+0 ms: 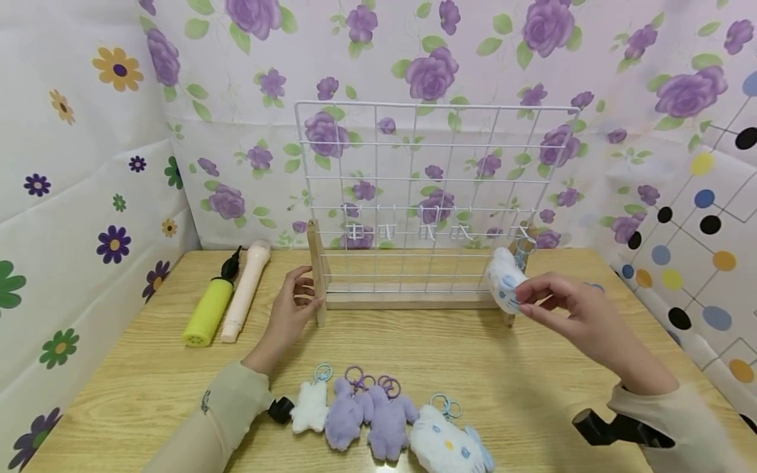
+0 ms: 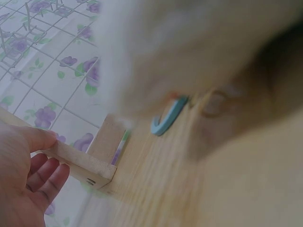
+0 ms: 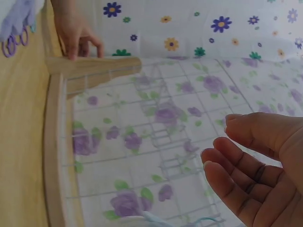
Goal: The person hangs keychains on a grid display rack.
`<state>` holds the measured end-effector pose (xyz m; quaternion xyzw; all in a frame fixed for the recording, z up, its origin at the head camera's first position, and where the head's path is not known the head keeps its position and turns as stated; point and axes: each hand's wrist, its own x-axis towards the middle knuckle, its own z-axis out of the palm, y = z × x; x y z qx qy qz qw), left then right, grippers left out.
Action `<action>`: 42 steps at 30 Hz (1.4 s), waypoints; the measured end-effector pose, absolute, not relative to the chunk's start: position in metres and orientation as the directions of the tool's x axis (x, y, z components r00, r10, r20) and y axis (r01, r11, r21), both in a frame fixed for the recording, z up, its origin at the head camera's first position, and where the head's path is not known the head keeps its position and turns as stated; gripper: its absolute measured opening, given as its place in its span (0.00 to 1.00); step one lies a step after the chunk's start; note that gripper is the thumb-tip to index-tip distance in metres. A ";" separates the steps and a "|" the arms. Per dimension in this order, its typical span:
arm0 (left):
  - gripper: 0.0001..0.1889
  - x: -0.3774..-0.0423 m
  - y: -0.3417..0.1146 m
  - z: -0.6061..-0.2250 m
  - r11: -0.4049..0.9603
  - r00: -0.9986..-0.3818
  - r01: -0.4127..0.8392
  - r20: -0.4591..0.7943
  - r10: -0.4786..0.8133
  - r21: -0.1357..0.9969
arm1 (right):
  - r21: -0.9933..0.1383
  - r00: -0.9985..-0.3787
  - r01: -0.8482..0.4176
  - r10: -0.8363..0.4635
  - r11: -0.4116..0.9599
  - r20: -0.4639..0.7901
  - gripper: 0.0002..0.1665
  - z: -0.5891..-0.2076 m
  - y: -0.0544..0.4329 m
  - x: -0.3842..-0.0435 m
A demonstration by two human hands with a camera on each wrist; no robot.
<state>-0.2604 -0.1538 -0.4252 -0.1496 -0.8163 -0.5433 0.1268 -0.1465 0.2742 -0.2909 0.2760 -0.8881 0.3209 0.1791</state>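
Observation:
A white wire grid rack (image 1: 414, 256) stands upright in wooden side posts. My left hand (image 1: 291, 309) holds its left wooden post (image 1: 317, 272), thumb in front and fingers behind; the left wrist view shows the thumb (image 2: 40, 138) lying along the wood. At the rack's right end hangs a white plush keychain (image 1: 504, 282) with light blue details, its blue ring (image 1: 525, 244) near the wire hooks. My right hand (image 1: 570, 309) is beside this plush, fingertips at its edge. In the right wrist view, thumb and loosely bent fingers (image 3: 227, 189) stand apart with nothing between them.
Several empty hooks (image 1: 387, 230) hang on the grid. Along the table's front lie a small white plush (image 1: 310, 407), two purple plush keychains (image 1: 388, 424) and a white cat-faced plush (image 1: 446, 440). A yellow-green hand pump (image 1: 208, 312) and a pale pink tube (image 1: 245, 292) lie left.

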 end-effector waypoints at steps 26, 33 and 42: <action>0.34 -0.260 -0.153 -0.425 0.350 -0.925 0.377 0.364 0.104 0.857 | -0.687 -0.773 -0.569 -0.579 0.453 0.258 0.08 -0.388 0.231 -0.142; 0.34 -0.259 -0.152 -0.424 0.350 -0.924 0.381 0.368 0.106 0.856 | -0.708 -0.751 -0.560 -0.624 0.429 0.216 0.07 -0.402 0.222 -0.140; 0.33 -0.260 -0.153 -0.424 0.349 -0.924 0.381 0.370 0.101 0.856 | -0.739 -0.760 -0.489 -0.643 0.464 0.098 0.09 -0.414 0.213 -0.138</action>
